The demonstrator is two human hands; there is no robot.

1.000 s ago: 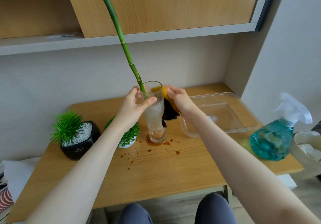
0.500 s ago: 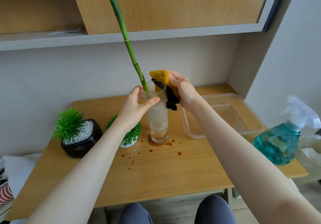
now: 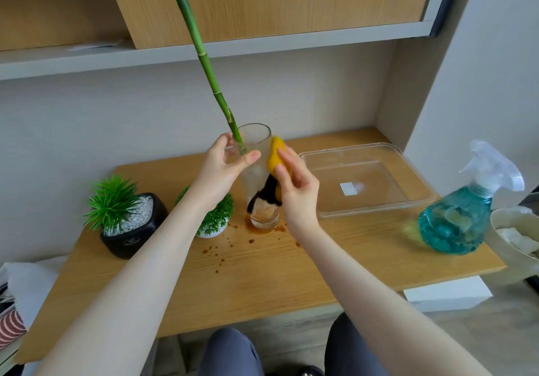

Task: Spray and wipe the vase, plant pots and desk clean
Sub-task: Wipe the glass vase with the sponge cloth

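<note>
Left hand (image 3: 221, 168) fingers curl round the glass vase (image 3: 256, 171); right hand (image 3: 294, 189) fingers press a yellow cloth (image 3: 275, 156) against its side.

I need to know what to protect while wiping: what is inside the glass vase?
A green stalk leans out of the vase, and brownish sediment lies at the bottom. The cloth and both hands hide the middle, so any water level cannot be seen.

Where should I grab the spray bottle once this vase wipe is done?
Take the spray bottle by the narrow neck under its white trigger head, coming from the left with the right hand. It stands upright near the desk's right edge; the round teal body looks too wide for a sure grip.
</note>
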